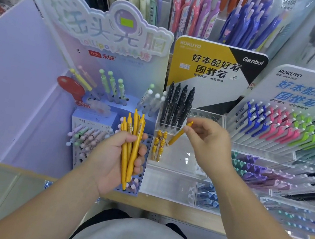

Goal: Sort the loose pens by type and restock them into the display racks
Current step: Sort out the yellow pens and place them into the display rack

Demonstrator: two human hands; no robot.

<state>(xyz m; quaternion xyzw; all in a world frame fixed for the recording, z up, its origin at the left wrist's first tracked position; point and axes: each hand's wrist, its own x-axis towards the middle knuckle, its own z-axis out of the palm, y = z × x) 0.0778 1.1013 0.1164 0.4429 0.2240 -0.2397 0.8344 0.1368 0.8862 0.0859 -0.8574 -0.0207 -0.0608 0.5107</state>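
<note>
My left hand grips a bundle of several yellow pens, tips pointing down, in front of the pastel rack. My right hand pinches the top of a single yellow pen, which slants down to the left with its tip over the clear acrylic rack. Several yellow pens stand in that rack's left slots. Behind them, black pens stand in the upper tier under the yellow and black sign.
A blue perforated rack holds pastel ball-top pens at the left. Blue, pink and green pens fill the rack at the right, with purple and black pens below. A wooden shelf edge runs across the front.
</note>
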